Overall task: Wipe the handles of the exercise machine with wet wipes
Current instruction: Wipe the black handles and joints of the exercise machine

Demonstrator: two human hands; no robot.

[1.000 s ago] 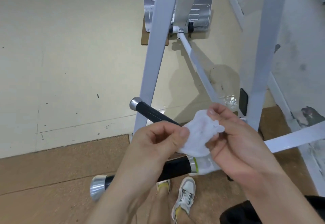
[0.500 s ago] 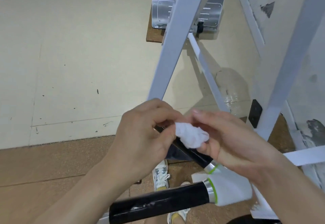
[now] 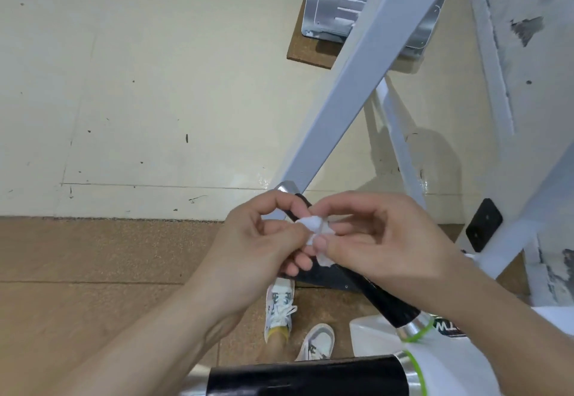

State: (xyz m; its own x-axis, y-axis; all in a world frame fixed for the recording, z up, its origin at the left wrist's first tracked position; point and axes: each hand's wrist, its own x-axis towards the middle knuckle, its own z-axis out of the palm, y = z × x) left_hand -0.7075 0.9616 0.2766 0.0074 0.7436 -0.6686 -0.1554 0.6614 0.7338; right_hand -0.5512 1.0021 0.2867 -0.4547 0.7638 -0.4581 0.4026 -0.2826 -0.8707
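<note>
The left hand (image 3: 248, 240) and right hand (image 3: 382, 240) pinch the balled wipe (image 3: 313, 225) between them. Directly beneath both hands runs the handle (image 3: 388, 302) — slanting far-left to near-right.

Cream floor (image 3: 124, 69), scuffed, dotted with dark specks, one thin seam line (image 3: 155, 185) running left to right. Brown cork-like mat (image 3: 93, 271) below it, butted against the cream part, faint joints visible. Two white sneakers with grey trim on the mat: one (image 3: 279, 302) pointing up-frame, laces showing, yellow sock (image 3: 277, 332) at its heel; the other (image 3: 316, 343) just beside, lower and to the right, partly cut off. Small brown board (image 3: 306, 49) top centre, flat on the cream floor. White wall (image 3: 534, 91) at right, paint chipped in dark grey patches, pale skirting strip (image 3: 492, 63) along its base.
</note>
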